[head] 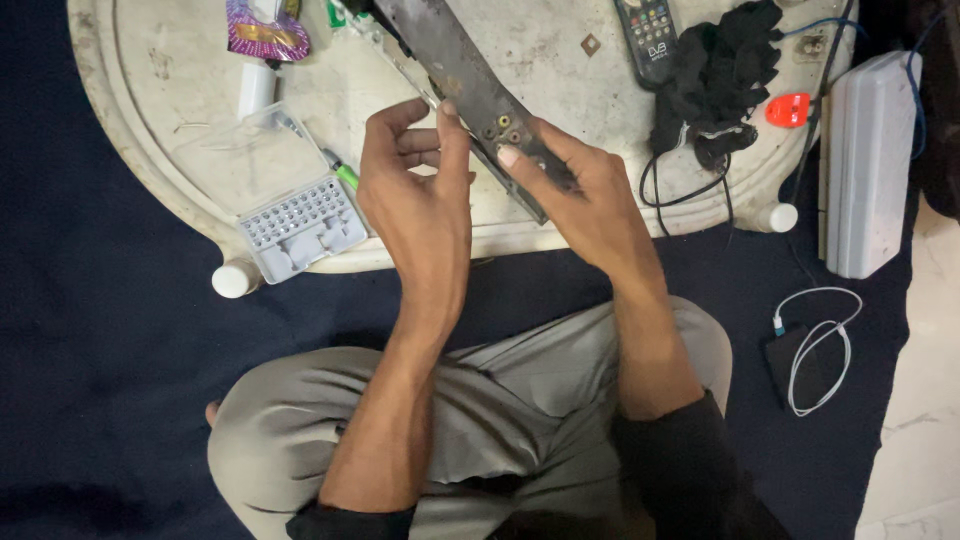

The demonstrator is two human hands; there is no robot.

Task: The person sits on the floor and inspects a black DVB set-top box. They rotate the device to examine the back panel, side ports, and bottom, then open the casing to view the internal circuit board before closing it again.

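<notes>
While tilted over the scuffed white tray [540, 45], long dark metal panel [470, 85], pinched by left hand [415, 195] and right hand [585, 195] fingers.

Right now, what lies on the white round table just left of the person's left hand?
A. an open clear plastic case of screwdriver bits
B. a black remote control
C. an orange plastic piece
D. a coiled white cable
A: the open clear plastic case of screwdriver bits lies beside the left hand on the white round table.
</notes>
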